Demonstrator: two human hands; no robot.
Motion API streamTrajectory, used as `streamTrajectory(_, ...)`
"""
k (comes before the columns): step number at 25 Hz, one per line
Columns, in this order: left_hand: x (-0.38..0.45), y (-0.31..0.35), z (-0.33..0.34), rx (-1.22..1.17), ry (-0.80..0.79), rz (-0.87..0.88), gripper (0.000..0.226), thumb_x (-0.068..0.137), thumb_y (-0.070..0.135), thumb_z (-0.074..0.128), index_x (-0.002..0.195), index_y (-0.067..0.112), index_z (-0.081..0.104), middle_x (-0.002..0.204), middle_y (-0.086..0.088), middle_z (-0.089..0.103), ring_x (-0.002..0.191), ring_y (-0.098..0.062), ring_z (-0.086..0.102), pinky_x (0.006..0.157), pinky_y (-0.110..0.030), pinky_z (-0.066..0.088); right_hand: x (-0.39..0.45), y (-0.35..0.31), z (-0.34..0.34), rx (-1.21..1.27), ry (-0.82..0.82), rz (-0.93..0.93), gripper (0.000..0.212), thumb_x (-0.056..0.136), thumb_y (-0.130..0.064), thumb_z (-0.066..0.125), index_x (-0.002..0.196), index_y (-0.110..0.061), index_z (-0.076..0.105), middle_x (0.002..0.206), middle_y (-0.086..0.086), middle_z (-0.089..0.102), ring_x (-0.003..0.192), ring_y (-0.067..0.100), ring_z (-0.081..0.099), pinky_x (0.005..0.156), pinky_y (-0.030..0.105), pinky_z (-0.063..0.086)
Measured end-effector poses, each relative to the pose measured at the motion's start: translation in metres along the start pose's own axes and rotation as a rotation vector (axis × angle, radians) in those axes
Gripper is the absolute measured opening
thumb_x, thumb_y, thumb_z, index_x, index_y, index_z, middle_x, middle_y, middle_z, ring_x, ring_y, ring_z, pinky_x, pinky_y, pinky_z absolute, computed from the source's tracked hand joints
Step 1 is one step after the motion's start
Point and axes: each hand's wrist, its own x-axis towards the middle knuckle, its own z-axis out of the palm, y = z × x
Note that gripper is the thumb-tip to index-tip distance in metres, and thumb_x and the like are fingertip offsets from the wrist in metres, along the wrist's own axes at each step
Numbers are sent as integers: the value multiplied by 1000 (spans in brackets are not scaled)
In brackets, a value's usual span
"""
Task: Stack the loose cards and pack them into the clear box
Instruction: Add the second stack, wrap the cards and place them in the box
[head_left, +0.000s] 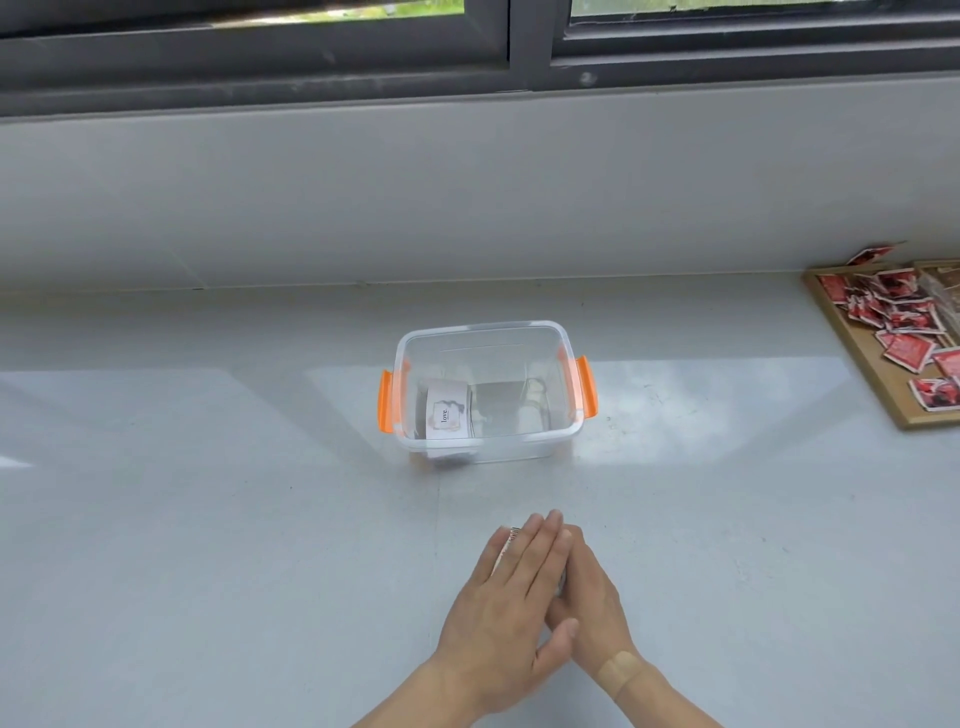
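Likely a home: pale counter (208, 519) beneath a dark-framed sliding window (519, 47).

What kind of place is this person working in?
Probably a home or office windowsill counter, though that is a guess. A dark-framed sliding window runs along the back, a pale grey ledge holds a clear box, and a wooden tray of red sachets sits at the right.

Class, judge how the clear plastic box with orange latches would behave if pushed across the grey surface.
The clear plastic box with orange latches probably weighs little: thin walls, only cards inside. On the glossy grey surface it likely slides rather than tips, being broad and low. It looks rigid.
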Motion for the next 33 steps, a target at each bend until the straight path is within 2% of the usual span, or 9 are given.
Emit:
streamTrajectory(3, 2, -8, -2, -527, 141, -273, 77, 92, 45, 45, 155, 27, 3, 165, 7, 2, 150, -11, 1, 121, -31, 3, -1, 0, -1, 38, -5, 1, 34, 73, -42, 66, 97, -42, 41, 84, -11, 62, 76, 5, 58, 65, 32, 51)
streamTrajectory(5, 8, -12, -7, -1022, 159, -604, 69, 86, 56, 45, 147, 52, 12, 158, 30, 11, 146, 5, 6, 113, -16, 14, 0, 1, -2, 36, -1, 18, 37, 73, -43, 70, 96, -41, 40, 84, -11, 62, 78, 6, 58, 65, 32, 51)
streamTrajectory(8, 14, -11, -3, -1367, 24, -742, 59, 79, 66, 48, 135, 55, 34, 148, 32, 35, 137, 13, 26, 101, -10, 26, 0, 3, 2, 30, -18, 19, 38, 73, -46, 69, 94, -40, 39, 84, -10, 62, 79, 7, 59, 65, 34, 52)
streamTrajectory(13, 18, 3, 3, -1493, 63, -811, 57, 77, 69, 48, 126, 42, 57, 137, 16, 56, 131, 1, 44, 110, -28, 30, 2, 0, 0, 41, -12, 10, 40, 74, -50, 69, 96, -36, 38, 85, -9, 65, 78, 9, 62, 65, 39, 54)
streamTrajectory(18, 21, 7, 2, -1439, 47, -832, 48, 85, 60, 42, 127, 40, 55, 125, 23, 61, 117, 11, 51, 87, -3, 39, 4, 1, -4, 24, -34, -16, 40, 73, -54, 66, 96, -37, 38, 87, -10, 65, 77, 8, 62, 65, 39, 54)
streamTrajectory(21, 20, 7, 7, -1407, 52, -828, 43, 89, 52, 41, 127, 39, 53, 117, 30, 63, 110, 15, 54, 79, 3, 38, 4, 5, -2, 14, -28, -35, 41, 71, -57, 64, 96, -38, 38, 85, -10, 64, 77, 8, 61, 64, 39, 53)
streamTrajectory(23, 18, 9, 11, -1387, 52, -851, 39, 90, 53, 41, 126, 43, 52, 115, 33, 63, 109, 14, 55, 79, 2, 39, 2, 8, -1, 16, -40, -37, 40, 71, -58, 63, 97, -39, 39, 86, -10, 65, 78, 9, 61, 65, 39, 53)
streamTrajectory(28, 19, 4, 16, -1335, 23, -889, 39, 86, 59, 41, 118, 43, 58, 111, 10, 70, 102, 5, 62, 78, -4, 45, 4, 11, 0, -4, -67, -21, 43, 68, -60, 59, 99, -42, 36, 86, -8, 65, 77, 10, 61, 64, 39, 53)
streamTrajectory(33, 25, 0, 4, -1444, -22, -833, 46, 83, 59, 49, 122, 36, 58, 119, 8, 68, 113, -1, 59, 86, -14, 44, 12, 4, -13, 9, -141, 29, 44, 67, -65, 62, 96, -42, 39, 83, -12, 69, 73, 5, 64, 67, 35, 55)
